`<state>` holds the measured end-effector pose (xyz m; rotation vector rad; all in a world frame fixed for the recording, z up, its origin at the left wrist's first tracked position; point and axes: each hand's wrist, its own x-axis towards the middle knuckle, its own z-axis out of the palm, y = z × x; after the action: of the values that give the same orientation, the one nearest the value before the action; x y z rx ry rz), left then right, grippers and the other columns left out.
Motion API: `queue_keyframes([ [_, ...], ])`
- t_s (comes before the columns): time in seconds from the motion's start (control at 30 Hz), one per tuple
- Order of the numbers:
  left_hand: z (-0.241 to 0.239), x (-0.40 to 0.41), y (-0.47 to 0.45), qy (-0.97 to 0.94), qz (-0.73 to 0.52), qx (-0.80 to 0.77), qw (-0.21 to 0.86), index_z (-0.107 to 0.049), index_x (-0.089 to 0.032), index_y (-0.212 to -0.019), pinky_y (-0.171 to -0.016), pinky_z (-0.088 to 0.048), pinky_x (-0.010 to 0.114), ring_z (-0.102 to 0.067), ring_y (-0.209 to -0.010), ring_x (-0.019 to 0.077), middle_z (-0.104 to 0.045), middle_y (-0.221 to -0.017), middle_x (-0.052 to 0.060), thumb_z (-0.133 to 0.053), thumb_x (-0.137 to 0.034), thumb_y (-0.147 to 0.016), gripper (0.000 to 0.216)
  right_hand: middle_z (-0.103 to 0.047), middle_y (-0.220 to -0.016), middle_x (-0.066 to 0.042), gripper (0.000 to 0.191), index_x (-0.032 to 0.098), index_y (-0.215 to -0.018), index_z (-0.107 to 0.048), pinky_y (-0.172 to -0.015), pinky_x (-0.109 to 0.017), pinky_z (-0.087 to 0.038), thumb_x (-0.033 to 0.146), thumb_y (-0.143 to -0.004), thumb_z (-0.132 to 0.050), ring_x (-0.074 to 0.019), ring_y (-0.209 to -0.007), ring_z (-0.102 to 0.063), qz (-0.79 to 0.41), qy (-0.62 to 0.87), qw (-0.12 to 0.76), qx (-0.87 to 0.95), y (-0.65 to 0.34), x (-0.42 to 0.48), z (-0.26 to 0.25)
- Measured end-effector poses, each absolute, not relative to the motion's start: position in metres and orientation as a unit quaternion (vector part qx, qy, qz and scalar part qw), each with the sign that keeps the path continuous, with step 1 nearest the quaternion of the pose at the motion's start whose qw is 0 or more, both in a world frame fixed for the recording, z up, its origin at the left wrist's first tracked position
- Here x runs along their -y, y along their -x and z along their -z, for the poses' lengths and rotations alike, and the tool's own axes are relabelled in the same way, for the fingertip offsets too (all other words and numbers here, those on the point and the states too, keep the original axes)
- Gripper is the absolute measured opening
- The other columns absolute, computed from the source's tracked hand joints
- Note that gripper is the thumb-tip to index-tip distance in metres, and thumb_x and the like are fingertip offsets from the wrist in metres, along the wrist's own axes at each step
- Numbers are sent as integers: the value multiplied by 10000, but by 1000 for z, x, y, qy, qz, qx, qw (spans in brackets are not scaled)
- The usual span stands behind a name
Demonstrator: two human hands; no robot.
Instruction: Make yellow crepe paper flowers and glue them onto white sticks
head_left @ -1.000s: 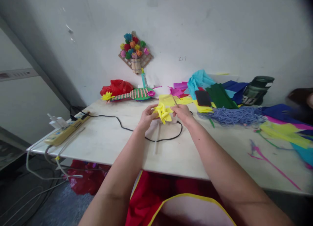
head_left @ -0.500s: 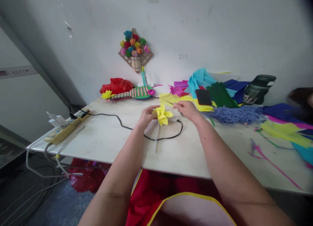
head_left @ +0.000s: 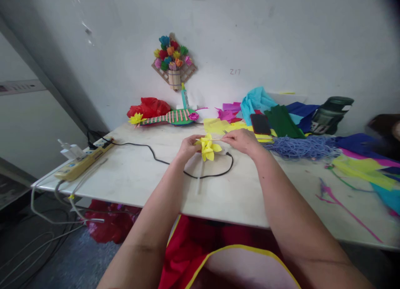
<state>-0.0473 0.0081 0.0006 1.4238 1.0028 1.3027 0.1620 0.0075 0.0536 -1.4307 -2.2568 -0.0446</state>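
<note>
My left hand [head_left: 189, 147] is closed on a yellow paper flower [head_left: 207, 148], held over the white table [head_left: 162, 185]. My right hand [head_left: 242, 140] is pinched around a thin pale stick [head_left: 216, 140] whose far end reaches the flower's petals. A small grey tip [head_left: 225, 132] pokes out above the right fingers; what it belongs to is hidden. Under the flower lies a translucent white stick [head_left: 198, 183] on the table, and a black cable [head_left: 215, 177] loops around beneath the hands.
Behind the hands lie a green paper guitar [head_left: 179, 117], yellow sheets [head_left: 215, 125] and a phone [head_left: 260, 124]. Blue-purple strings [head_left: 303, 147] and a dark bottle [head_left: 331, 116] stand to the right. A power strip [head_left: 84, 160] sits at the left edge.
The right hand has turned, so the dark pointed piece that stuck out toward the yellow sheets now shows only a short tip. The pale stick now shows, reaching the flower.
</note>
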Motion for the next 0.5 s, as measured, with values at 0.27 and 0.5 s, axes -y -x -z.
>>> queue_keyframes([
  [0.27,3,-12,47,-587,-529,-425,441,-613,-120,-978,-591,-507,266,-572,-594,120,-631,-680,10,-569,-90,-550,432,-674,-825,-50,291,264,-857,-700,-564,-279,-271,413,-800,-457,-201,-768,-556,110,530,188,820,-156,1,-61],
  [0.5,7,-16,47,-593,-533,-436,417,-623,-125,-965,-579,-512,272,-569,-592,125,-627,-683,8,-529,-68,-537,442,-654,-827,-90,304,219,-846,-698,-586,-292,-272,395,-813,-452,-210,-759,-551,140,535,170,816,-149,8,-64],
])
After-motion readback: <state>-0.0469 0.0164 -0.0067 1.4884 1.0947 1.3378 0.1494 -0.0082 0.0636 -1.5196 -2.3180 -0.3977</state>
